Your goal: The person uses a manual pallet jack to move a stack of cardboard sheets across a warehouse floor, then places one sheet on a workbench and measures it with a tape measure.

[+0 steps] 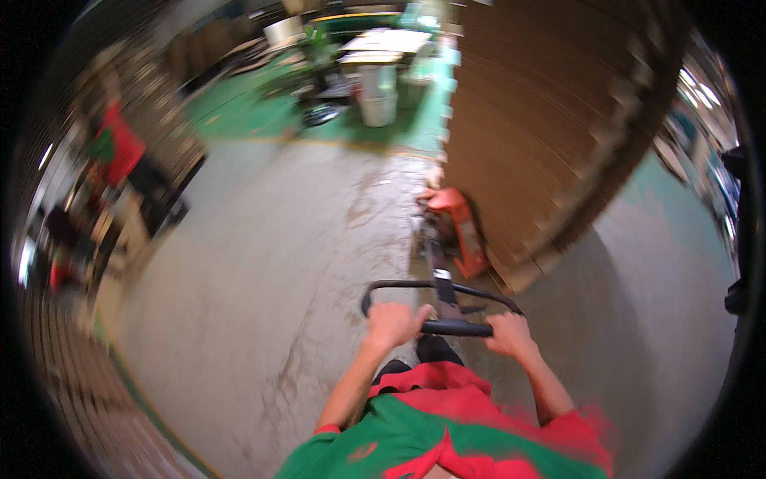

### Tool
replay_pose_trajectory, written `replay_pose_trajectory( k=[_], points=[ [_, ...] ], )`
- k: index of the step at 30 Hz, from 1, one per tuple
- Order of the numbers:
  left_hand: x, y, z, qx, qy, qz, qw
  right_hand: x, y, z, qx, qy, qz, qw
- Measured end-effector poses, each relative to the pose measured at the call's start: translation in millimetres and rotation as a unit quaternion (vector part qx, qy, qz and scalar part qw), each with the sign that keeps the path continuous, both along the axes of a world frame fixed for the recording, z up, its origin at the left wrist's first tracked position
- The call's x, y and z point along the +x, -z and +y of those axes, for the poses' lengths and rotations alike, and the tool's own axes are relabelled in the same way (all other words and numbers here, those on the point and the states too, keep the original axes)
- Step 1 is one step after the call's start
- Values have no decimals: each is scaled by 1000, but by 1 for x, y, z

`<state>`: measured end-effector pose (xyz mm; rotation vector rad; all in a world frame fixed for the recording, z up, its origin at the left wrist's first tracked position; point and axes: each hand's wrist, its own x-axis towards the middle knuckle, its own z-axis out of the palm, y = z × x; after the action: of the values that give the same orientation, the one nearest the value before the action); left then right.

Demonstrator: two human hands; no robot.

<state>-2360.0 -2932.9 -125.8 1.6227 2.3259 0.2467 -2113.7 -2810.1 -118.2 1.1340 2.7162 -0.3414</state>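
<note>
Both my hands grip the black handle (455, 328) of a pallet jack in front of my body. Around the handle's left end my left hand (392, 323) is closed, its thumb along the bar. My right hand (509, 334) wraps the right end. From the handle a dark shaft (436, 259) runs forward to the jack's orange-red body (461, 227). Right beyond it stands a tall stack of brown cardboard sheets (535, 120), close against the jack. The stack hides the jack's forks.
Grey concrete floor (263, 239) spreads ahead and left. A person in a red and green top (121, 148) stands at far left beside stacked material. Further ahead, a white bin (377, 104), a table with papers (387, 40) and a plant (317, 48) stand on green floor.
</note>
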Motion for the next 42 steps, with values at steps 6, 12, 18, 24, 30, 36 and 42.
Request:
replay_pose_trajectory(
  k=[6,12,18,24,30,36,42],
  points=[
    [246,-46,-195,20,-14,-39,999,238,-58,-171,12,-44,19,999],
    [471,-40,-292,11,-25,-76,997,452,-46,-243,14,-60,-11,998],
    [680,-81,-319,-29,87,-207,974,663,-78,-237,-27,-119,-76,990],
    [788,-98,-253,-121,312,-333,882,793,-98,-181,73,-145,70,984],
    [810,-141,-227,81,416,-610,669,812,-154,-134,252,-139,156,945],
    [671,-196,-218,147,376,-536,741,720,-167,-40,148,19,454,878],
    [556,-197,-188,310,25,-438,843,528,-199,33,148,7,513,846]
  ],
)
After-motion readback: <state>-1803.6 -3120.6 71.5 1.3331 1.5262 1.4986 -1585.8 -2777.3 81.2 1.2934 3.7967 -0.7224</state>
